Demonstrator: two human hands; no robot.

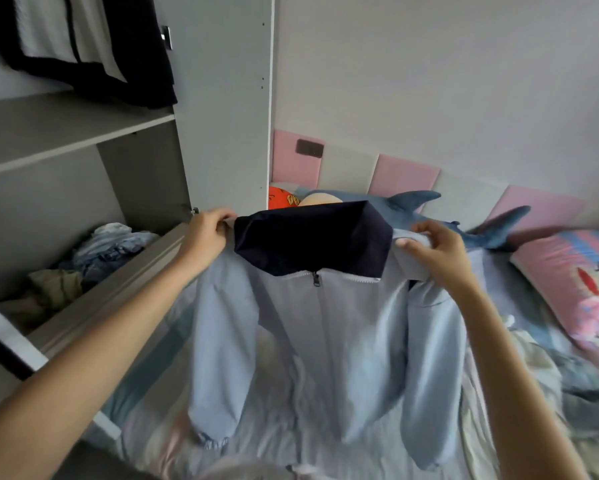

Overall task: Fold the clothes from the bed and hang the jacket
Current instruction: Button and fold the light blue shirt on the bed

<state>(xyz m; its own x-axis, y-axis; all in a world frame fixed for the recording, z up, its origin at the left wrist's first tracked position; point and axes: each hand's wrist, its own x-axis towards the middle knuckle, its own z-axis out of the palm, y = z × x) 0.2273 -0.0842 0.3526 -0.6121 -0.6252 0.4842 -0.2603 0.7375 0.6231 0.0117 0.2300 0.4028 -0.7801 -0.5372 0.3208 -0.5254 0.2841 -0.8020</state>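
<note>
Hands — left hand (208, 227) and right hand (433, 247) — pinch the light-blue zip-up jacket with navy collar (329, 327) by its shoulders; thin pinches risk slippage onto the bed (291, 427) at six o'clock.

Wardrobe (145, 174) left — bed (325, 445) right, jacket (343, 323) above

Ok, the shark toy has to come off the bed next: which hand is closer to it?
Right. The right hand grips one shoulder of the jacket, just in front of the shark toy; the left hand grips the other shoulder, over by the wardrobe.
</note>
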